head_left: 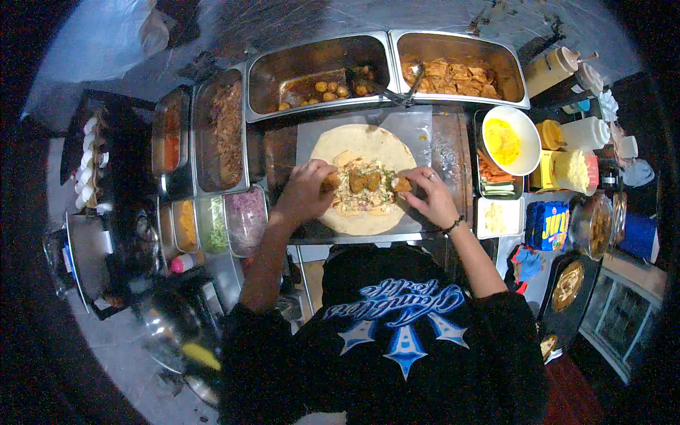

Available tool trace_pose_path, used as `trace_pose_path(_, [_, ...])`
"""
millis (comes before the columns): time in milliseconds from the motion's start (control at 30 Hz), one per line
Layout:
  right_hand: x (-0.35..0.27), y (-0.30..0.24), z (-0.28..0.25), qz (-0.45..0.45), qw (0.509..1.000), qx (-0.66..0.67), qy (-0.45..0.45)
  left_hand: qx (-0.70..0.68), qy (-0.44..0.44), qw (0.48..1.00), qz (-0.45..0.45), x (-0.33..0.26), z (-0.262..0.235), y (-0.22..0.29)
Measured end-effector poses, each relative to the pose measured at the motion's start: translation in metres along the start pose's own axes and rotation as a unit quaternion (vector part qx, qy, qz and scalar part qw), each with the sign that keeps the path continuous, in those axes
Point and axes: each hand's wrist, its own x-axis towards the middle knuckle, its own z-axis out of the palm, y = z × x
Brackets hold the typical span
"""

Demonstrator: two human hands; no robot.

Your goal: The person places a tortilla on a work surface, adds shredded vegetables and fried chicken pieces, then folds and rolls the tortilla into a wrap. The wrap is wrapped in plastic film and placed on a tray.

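Note:
A large round flour tortilla (347,140) lies flat on a sheet of paper (423,127) over a dark board. Across its middle is a shredded, sauced filling (365,202), with browned fried pieces (365,181) set in a row on top. My left hand (308,187) is closed at the filling's left end, its fingers around a browned fried piece (330,181). At the opposite end my right hand (433,198) pinches another browned piece (401,185), which has a paler broken end. Both hands hover low over the tortilla.
Behind the board stand steel pans of small round potatoes (329,91) and sauced meat (453,78), with tongs (400,95) across their rims. Shredded meat (228,134) and chopped vegetables (244,219) are at left. A white bowl (524,134), carrot sticks (494,170) and squeeze bottles (586,132) crowd the right.

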Motion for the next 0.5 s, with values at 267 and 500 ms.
trace_pose_path(267, [0.009,-0.012,0.023,0.02,0.996,-0.087,0.004,-0.044,0.027,0.997,0.051,-0.002,0.032,-0.008])
trace_pose_path(500, [0.0,-0.028,0.037,0.009,0.992,-0.097,0.077,0.005,0.079,0.993,0.085,-0.006,0.028,0.001])
